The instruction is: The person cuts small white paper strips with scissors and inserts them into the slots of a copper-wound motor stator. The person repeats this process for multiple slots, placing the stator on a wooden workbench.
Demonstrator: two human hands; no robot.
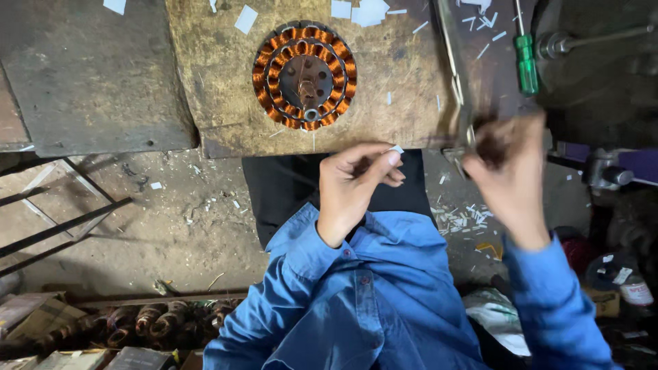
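At twelve o'clock of the view lies the worn wooden bench top [219, 89], the largest thing here, with the dusty floor [171, 219] below it at eight o'clock and the person's blue shirt [370, 301] filling six o'clock. On the bench, toward twelve o'clock, rests a round motor stator [304, 74] with copper windings around its ring, lying flat and well apart from both hands. At two o'clock a green-handled screwdriver [526, 63] lies on the darker surface beside the bench. White paper slips [370, 11] are scattered along the top edge, and more litter the floor at four o'clock.

The left hand [353, 188], near the centre, has its fingers curled narrow, thumb and forefinger pinching a small white slip [396, 149] just under the bench edge. The right hand [510, 171], at three o'clock, is blurred by motion; it seems closed round something dark, perhaps with a thin metal strip [456, 75] running up from it, but I cannot tell what it grips or how tightly.

As I judge it, the slip is small and lightly pinched, so a jolt could drop it among the floor scraps. The fast-moving right hand, close to the bench edge, could also knock against it.
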